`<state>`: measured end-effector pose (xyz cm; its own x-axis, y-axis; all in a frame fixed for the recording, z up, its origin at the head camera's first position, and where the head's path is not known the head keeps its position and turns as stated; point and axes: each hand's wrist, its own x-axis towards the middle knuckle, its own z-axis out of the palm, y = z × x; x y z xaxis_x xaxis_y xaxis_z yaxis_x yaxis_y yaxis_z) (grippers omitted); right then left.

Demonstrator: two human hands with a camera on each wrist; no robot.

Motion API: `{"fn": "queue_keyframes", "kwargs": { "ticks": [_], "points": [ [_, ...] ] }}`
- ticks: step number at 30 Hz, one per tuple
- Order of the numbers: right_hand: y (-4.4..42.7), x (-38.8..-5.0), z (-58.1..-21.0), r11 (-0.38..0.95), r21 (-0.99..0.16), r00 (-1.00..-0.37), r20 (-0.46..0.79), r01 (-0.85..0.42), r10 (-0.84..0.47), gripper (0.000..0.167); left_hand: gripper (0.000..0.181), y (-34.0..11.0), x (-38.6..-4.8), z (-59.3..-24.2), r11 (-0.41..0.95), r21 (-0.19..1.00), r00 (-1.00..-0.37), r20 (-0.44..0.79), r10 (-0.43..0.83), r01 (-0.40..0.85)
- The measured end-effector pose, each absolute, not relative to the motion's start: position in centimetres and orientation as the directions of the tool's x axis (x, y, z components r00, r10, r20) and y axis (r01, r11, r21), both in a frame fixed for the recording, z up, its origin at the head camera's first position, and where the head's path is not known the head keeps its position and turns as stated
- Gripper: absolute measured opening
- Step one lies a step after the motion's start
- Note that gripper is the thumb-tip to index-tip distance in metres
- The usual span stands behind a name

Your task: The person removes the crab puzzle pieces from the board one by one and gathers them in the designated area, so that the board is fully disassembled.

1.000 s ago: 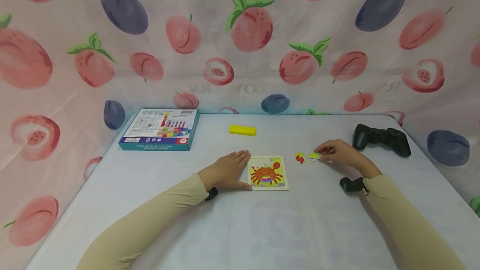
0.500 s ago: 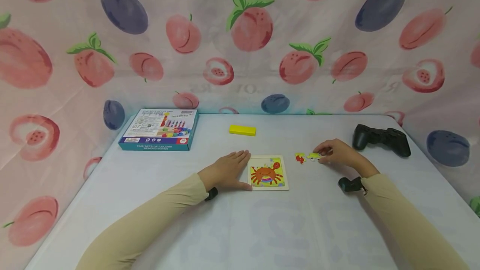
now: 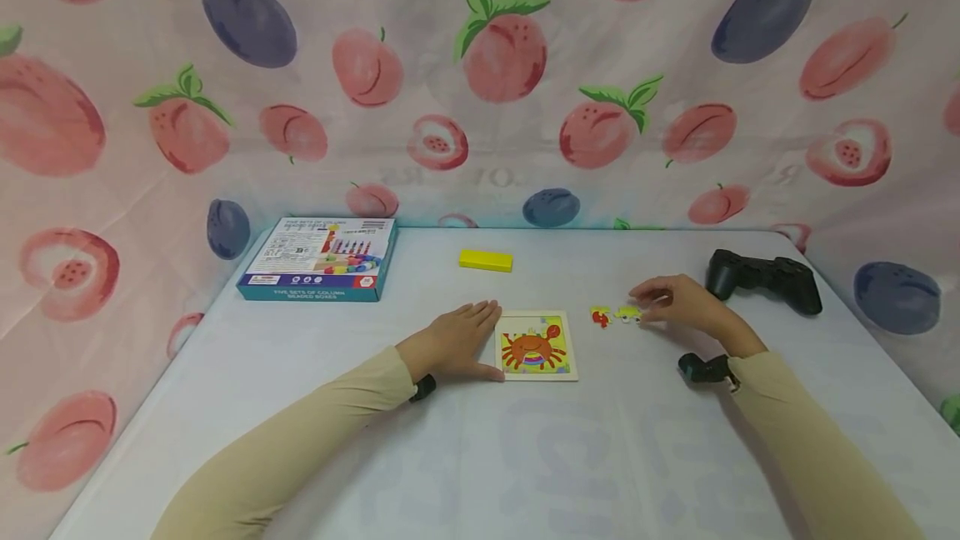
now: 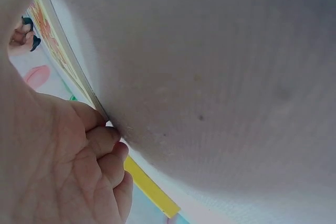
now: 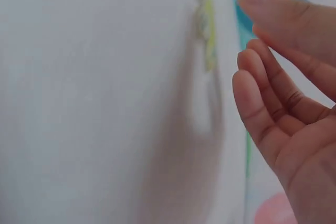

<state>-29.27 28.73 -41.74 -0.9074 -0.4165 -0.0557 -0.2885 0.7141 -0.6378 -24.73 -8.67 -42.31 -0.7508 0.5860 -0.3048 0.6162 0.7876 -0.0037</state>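
Note:
A square wooden jigsaw puzzle (image 3: pixel 536 346) with a crab picture in a pale frame lies flat mid-table. My left hand (image 3: pixel 453 344) rests on the table at its left side, thumb and fingertips touching the frame's edge; the left wrist view has the frame (image 4: pixel 71 61) between thumb and fingers. To the right lie two small pieces side by side, a red and yellow jigsaw piece (image 3: pixel 601 317) and a yellow-green and white one (image 3: pixel 627 314). My right hand (image 3: pixel 678 307) hovers at the second piece, fingers loosely bent. In the right wrist view its fingers (image 5: pixel 249 95) stand apart from the blurred pieces (image 5: pixel 206 24).
A black game controller (image 3: pixel 763 280) sits behind the right hand. A yellow block (image 3: pixel 485 261) lies at the back, and a flat blue-green toy box (image 3: pixel 318 260) at the back left. A fruit-print cloth (image 3: pixel 480 140) hangs behind the white table (image 3: pixel 480 457).
My right hand has let go of the yellow-green piece and lifted slightly away from it. The left hand and the puzzle have stayed in place.

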Motion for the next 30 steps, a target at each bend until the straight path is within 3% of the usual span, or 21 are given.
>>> {"fn": "queue_keyframes", "kwargs": {
  "ticks": [5, 15, 23, 30],
  "points": [
    [26.7, -29.2, -40.8, 0.628, -0.706, -0.873, -0.029, -0.327, -0.487, 0.040, 0.105, -8.8, -24.6, -42.1, 0.795, 0.004, -0.755, -0.311, 0.577, 0.606],
    [19.8, -29.7, -40.2, 0.557, -0.763, -0.763, -0.134, -0.328, -0.632, 0.035, 0.104, -8.9, -24.5, -42.2, 0.791, 0.002, -0.754, -0.303, 0.583, 0.611],
    [16.7, -30.7, -41.2, 0.618, -0.651, -0.692, -0.192, -0.441, -0.696, 0.028, 0.103, -8.7, -24.6, -42.0, 0.787, 0.011, -0.750, -0.295, 0.592, 0.616],
    [15.8, -31.2, -41.0, 0.663, -0.609, -0.675, -0.266, -0.436, -0.688, 0.027, 0.100, -8.2, -24.8, -41.5, 0.748, -0.018, -0.720, -0.288, 0.631, 0.663]
  ]
}}
